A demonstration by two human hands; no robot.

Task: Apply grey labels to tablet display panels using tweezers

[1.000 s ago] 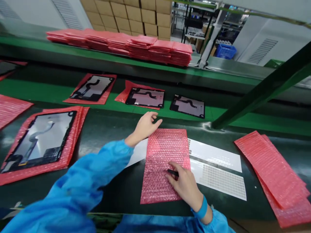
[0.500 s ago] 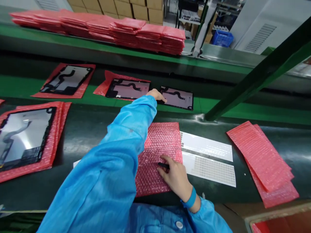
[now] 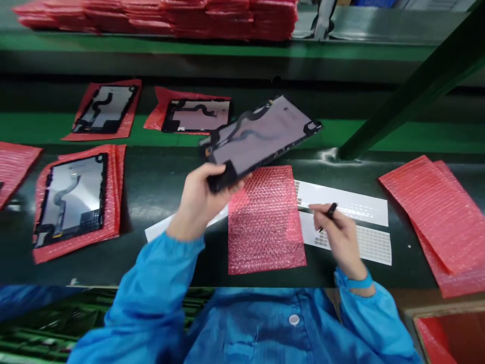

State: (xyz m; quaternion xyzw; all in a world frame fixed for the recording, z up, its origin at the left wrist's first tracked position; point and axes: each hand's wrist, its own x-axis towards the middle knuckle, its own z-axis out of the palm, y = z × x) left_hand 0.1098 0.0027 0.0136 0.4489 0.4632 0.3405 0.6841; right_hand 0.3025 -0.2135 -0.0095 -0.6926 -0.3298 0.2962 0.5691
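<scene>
My left hand (image 3: 202,199) grips a tablet screen panel (image 3: 265,134) by its near left corner, thumb on top. The panel is tilted in the air, its grey back with a dark ribbon cable facing me. Below it a pink bubble-wrap bag (image 3: 265,227) lies flat on the bench. To the right, my right hand (image 3: 339,235) is closed around thin black tweezers (image 3: 330,211), tip pointing down over a white sticker sheet (image 3: 373,245). Another white sheet (image 3: 348,202) lies just behind that one.
More screen panels lie on pink bags: one at left (image 3: 74,197), two at the back. Pink bags (image 3: 435,222) are piled at right, and a long stack of bags (image 3: 170,17) lines the shelf. A green slanted post (image 3: 401,91) rises from the bench at right.
My left hand reached to the back row, took hold of the rightmost panel and lifted it toward me. My right hand moved right, off the bubble-wrap bag to above the sticker sheet.
</scene>
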